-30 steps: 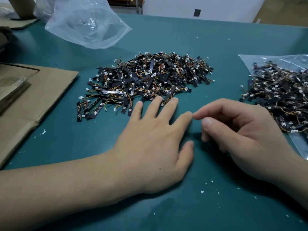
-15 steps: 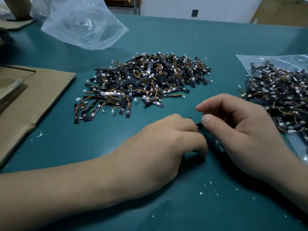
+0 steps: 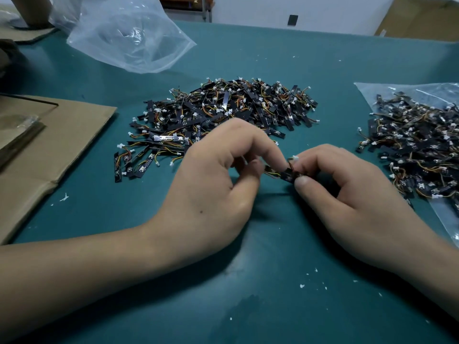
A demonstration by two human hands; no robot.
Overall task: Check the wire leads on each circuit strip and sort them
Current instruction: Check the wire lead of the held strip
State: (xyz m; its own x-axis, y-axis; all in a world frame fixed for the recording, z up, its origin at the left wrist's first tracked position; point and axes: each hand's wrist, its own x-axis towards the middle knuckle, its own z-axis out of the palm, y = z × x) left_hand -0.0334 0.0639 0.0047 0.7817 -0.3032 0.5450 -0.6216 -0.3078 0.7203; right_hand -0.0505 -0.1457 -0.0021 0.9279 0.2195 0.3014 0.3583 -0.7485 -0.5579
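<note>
Between my two hands, just above the green table (image 3: 273, 281), is a small black circuit strip (image 3: 286, 174) with orange and yellow wire leads and a white connector. My left hand (image 3: 218, 184) pinches its left end between thumb and fingers. My right hand (image 3: 347, 197) pinches its right end, thumb in front. Behind my hands lies a big loose pile of the same strips (image 3: 223, 115). A second pile of strips (image 3: 417, 147) lies at the right on a clear plastic bag (image 3: 444, 219).
A crumpled clear bag (image 3: 124, 33) sits at the back left. Flattened cardboard (image 3: 49, 145) covers the table's left side, with a thin dark packet on it. White crumbs dot the table near me. A wall and a cardboard box stand beyond the far edge.
My left hand went from lying flat on the table to curling up, and both hands have lifted a strip off the table and now pinch it between them.
</note>
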